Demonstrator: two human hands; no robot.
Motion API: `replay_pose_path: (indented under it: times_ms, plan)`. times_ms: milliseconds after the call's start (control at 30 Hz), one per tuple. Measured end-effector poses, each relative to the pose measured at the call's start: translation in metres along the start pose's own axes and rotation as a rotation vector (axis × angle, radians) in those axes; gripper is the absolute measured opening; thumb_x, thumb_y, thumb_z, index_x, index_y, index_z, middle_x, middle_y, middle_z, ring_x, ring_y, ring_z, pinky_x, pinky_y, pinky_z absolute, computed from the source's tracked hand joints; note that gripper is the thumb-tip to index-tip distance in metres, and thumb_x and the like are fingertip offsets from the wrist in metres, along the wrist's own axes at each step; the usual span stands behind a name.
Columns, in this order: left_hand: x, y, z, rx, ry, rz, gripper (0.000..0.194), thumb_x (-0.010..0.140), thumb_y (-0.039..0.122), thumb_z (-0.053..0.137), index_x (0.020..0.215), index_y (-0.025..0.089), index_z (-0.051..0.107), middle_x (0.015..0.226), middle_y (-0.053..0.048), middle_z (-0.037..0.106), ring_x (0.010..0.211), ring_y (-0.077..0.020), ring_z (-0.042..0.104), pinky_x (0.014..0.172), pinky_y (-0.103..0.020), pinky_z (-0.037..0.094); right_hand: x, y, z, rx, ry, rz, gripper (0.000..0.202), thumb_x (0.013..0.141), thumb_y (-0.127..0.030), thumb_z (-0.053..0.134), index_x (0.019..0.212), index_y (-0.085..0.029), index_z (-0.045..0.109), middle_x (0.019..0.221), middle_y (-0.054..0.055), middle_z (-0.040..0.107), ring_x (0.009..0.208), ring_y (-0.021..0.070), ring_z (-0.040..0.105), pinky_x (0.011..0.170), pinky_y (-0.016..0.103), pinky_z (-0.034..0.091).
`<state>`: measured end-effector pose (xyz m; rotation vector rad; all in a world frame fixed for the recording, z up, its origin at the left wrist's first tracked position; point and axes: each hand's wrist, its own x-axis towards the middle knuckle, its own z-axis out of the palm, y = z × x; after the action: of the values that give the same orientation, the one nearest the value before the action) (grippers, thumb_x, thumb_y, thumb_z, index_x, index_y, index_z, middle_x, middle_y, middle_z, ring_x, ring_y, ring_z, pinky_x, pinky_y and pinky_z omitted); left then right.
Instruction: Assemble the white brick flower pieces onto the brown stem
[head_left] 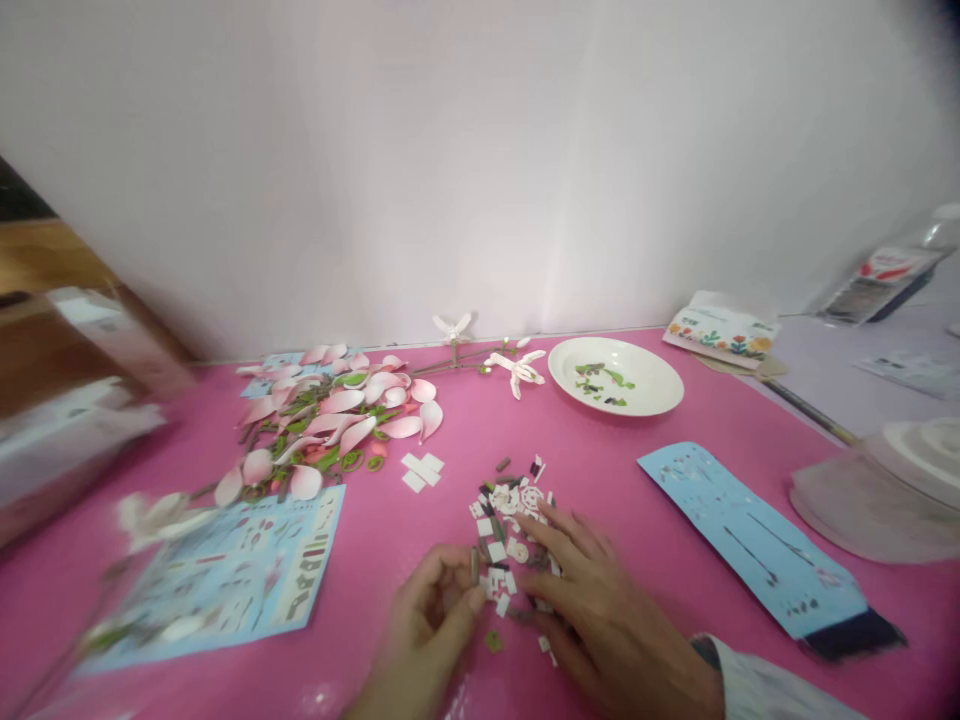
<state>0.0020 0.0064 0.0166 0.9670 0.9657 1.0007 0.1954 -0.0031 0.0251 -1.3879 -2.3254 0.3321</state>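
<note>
Bare hands: two. In left hand point(427, 625): one brown stick-like piece point(475, 567), pinched upright between thumb and fingertips, grip narrow. Right hand point(607, 610), one pale sleeve point(757, 680) behind: fingers loosely spread, palm down, over right side of loose pile point(496, 551) (can't tell about anything under the fingers). Pile: mid-tabletop, between and beyond hands; white, brown and dark bits, too many to count, at least two round white ones. One green piece point(493, 641) just off pile's near side. White tiles point(422, 472): about four, between pile and petals.

Pink-white petals point(360, 432): over a dozen, heaped toward tabletop's far left corner, green and brown parts mixed in. White flowers point(519, 372): two by far edge, a third toward left edge (blurred). White plate point(652, 375): one, near far edge, several green and dark bits on it. Blue sheets point(300, 565): two toward left, one partly under petals. Long blue booklet point(750, 540): one, toward right edge. Clear tub point(862, 510): one, at right edge. Floral packet point(720, 335): one, far right corner.

Surface: glossy pink tabletop point(607, 460), pale surface point(825, 365) past right edge, with one bottle point(885, 285). Room: plain whitish wall point(450, 180) along far edge, blurred boxy items point(67, 440) at left.
</note>
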Motion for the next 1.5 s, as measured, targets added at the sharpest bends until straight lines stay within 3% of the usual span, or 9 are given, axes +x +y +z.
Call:
replay_pose_path:
  times_ms: [267,400,633,800,1000,1500]
  plan:
    - [0.001,-0.003,-0.002,0.035,-0.061,0.013,0.014,0.08,0.033,0.066,0.082,0.02,0.06,0.069,0.005,0.054,0.064,-0.011,0.052,0.061,-0.021,0.044,0.0,0.003,0.002,0.017,-0.008,-0.012,0.015,0.079,-0.012,0.056,0.079,-0.025,0.065,0.127,0.006,0.059,0.125,0.0318,0.046,0.098,0.062,0.037]
    - [0.001,-0.005,-0.004,0.101,-0.103,0.001,0.015,0.082,0.034,0.063,0.081,0.02,0.058,0.068,0.004,0.052,0.064,-0.0117,0.05,0.063,-0.023,0.042,0.0,0.005,0.002,0.029,0.089,-0.084,0.016,0.083,-0.013,0.053,0.079,-0.023,0.064,0.121,0.007,0.062,0.122,0.0308,0.048,0.095,0.061,0.04]
    - [-0.001,-0.012,-0.009,0.371,-0.223,0.066,0.018,0.084,0.035,0.056,0.08,0.018,0.058,0.063,0.003,0.046,0.058,-0.0129,0.041,0.056,-0.025,0.036,-0.004,0.003,-0.006,0.198,0.255,-0.198,0.017,0.085,-0.008,0.052,0.094,-0.02,0.061,0.111,0.01,0.057,0.116,0.0225,0.047,0.095,0.04,0.044]
    - [0.0,-0.009,-0.009,0.547,-0.325,0.209,0.013,0.083,0.023,0.051,0.083,0.015,0.06,0.065,0.002,0.044,0.056,-0.0123,0.037,0.051,-0.024,0.031,-0.005,0.0,-0.009,0.344,0.244,-0.185,0.02,0.084,-0.005,0.052,0.095,-0.021,0.058,0.11,0.008,0.053,0.114,0.018,0.048,0.1,0.031,0.041]
    - [0.0,-0.01,-0.009,0.585,-0.37,0.308,0.011,0.078,0.011,0.052,0.083,0.016,0.061,0.068,0.001,0.048,0.058,-0.0122,0.041,0.053,-0.022,0.032,-0.004,0.001,-0.007,0.402,0.215,-0.193,0.022,0.085,-0.006,0.052,0.097,-0.022,0.06,0.109,0.007,0.052,0.113,0.0179,0.049,0.1,0.031,0.04]
    - [0.001,-0.009,-0.011,0.666,-0.413,0.357,0.013,0.082,0.015,0.05,0.087,0.016,0.061,0.075,-0.004,0.058,0.066,-0.015,0.049,0.06,-0.024,0.04,-0.004,-0.001,-0.01,0.332,0.223,-0.15,0.013,0.083,-0.01,0.053,0.088,-0.02,0.061,0.1,0.007,0.058,0.101,0.0194,0.056,0.091,0.033,0.047]
